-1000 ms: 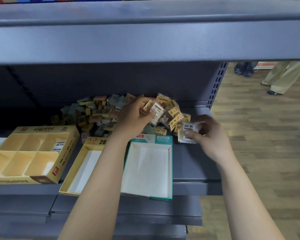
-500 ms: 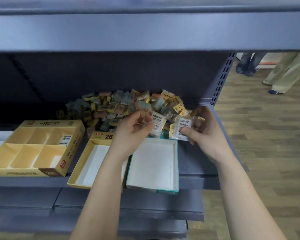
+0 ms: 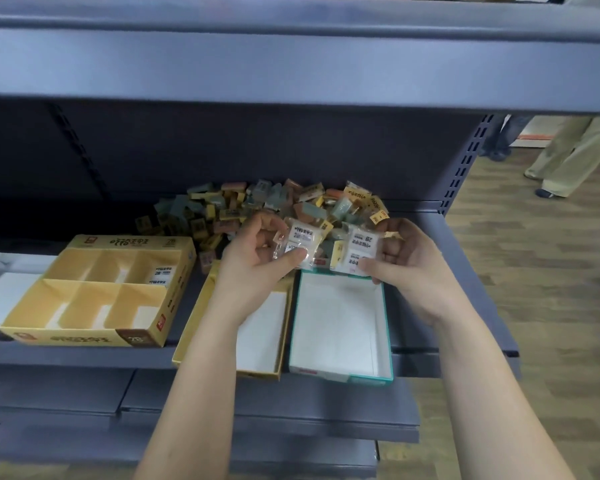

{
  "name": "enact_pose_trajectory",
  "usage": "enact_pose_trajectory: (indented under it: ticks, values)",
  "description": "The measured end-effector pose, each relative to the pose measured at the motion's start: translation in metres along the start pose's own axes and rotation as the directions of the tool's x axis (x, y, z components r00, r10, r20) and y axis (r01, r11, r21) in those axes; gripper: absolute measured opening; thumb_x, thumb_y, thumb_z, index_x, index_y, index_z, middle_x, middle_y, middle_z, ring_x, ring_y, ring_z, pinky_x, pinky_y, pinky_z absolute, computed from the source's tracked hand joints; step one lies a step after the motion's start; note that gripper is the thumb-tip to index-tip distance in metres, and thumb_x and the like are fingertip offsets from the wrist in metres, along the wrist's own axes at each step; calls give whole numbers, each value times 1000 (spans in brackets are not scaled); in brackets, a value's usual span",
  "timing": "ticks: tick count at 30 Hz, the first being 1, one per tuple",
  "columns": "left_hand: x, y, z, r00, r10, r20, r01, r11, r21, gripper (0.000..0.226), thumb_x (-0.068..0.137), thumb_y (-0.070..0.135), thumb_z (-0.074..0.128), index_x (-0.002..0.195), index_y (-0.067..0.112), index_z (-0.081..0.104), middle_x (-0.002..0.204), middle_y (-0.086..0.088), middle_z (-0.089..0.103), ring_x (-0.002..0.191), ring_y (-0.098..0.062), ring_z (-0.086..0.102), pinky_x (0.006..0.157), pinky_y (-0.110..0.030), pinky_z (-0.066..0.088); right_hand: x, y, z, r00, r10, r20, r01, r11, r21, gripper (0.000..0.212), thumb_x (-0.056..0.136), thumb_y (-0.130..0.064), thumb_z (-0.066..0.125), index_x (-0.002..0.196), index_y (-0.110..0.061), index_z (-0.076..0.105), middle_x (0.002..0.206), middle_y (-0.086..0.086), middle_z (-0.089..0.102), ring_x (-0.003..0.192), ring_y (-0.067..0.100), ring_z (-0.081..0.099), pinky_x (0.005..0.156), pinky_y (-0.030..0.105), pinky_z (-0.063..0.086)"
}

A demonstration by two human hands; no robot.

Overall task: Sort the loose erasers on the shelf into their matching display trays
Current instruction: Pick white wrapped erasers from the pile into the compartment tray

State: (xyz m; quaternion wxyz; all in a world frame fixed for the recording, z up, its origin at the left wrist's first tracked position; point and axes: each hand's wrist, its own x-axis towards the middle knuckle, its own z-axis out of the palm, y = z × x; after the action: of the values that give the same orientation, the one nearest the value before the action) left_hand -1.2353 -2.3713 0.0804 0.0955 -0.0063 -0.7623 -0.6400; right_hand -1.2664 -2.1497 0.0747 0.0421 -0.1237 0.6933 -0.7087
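Left hand [image 3: 257,259]: pinching a white plastic-wrapped eraser pack [image 3: 300,239]
Right hand [image 3: 407,266]: gripping a second white wrapped pack [image 3: 362,251]
Where: both over the far edge of the teal-rimmed cardboard tray [image 3: 336,330], right by the loose eraser pile [image 3: 257,204]

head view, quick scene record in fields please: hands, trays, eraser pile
left hand: pinches a white wrapped eraser at the pile's front
right hand: holds a second white wrapped eraser over the teal tray's back edge
teal tray: visible floor bare
plain yellow tray: beside the teal tray, partly under the left arm
divided yellow tray: six compartments, lone white eraser in the back right one
eraser pile: mixed, behind the trays
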Motion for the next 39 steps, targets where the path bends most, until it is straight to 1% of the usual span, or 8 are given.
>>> enact_pose_trajectory:
  ticks: [3,7,11,15,22,26,31,39]
  values:
    - [-1,3,-21,1000,9,-11,-9,1000,-2,41,79,13,78,107,30,53,108,0,70,100,-19,69,91,-51,55,2,-2,20,1000,-19,24,20,999,-44,46,66,-18,76,105,-18,52,95,38,56,77,27,54,55,29,43]
    - [-2,8,-57,999,37,-3,-37,999,2,40,83,8,75,112,25,52,104,3,71,93,-16,71,86,-44,58,0,-9,56,996,-15,90,17,1000,-12,36,82,-3,63,114,-17,55,85,-1,69,78,16,63,65,32,52]
    - [-2,10,-91,998,61,7,-61,998,-20,36,85,3,72,108,22,52,103,2,70,90,-11,71,75,-29,58,-2,-15,93,996,-17,85,18,1000,-16,44,77,-7,56,119,-21,61,88,-11,67,68,12,57,57,26,49]
    - [-4,8,-123,997,73,10,-73,997,-9,34,86,2,70,106,22,52,101,6,70,88,-7,70,68,-18,53,1,-15,120,1000,-8,18,6,996,89,38,81,4,68,113,-12,55,78,2,67,69,17,63,58,25,49]
    - [-11,-3,-169,997,77,-19,-77,997,27,40,87,2,68,113,29,53,101,9,70,90,-6,70,80,-32,58,4,-7,170,999,-40,1,40,999,6,19,91,-10,65,102,-24,71,83,-3,70,69,14,58,53,22,45]
    - [-13,-9,-187,999,52,-14,-51,998,23,47,89,5,67,128,26,51,106,14,68,95,-2,69,86,-31,57,8,-4,193,999,-27,-43,28,999,23,20,79,-17,72,98,-19,65,81,1,69,65,17,56,46,21,40]
    - [-14,-18,-205,999,23,-27,-23,999,23,36,88,6,69,114,25,54,103,1,71,88,-17,72,82,-50,58,13,-3,207,1000,11,-15,-12,999,-35,19,83,-9,75,98,-15,64,85,0,73,72,16,66,53,23,47]
    - [-15,-28,-230,992,38,-119,-22,991,132,33,81,12,76,95,23,48,89,-1,73,82,-21,72,78,-53,57,28,-4,239,988,-133,-75,106,949,-296,23,88,-11,68,102,-27,62,105,-1,68,91,19,70,73,38,60]
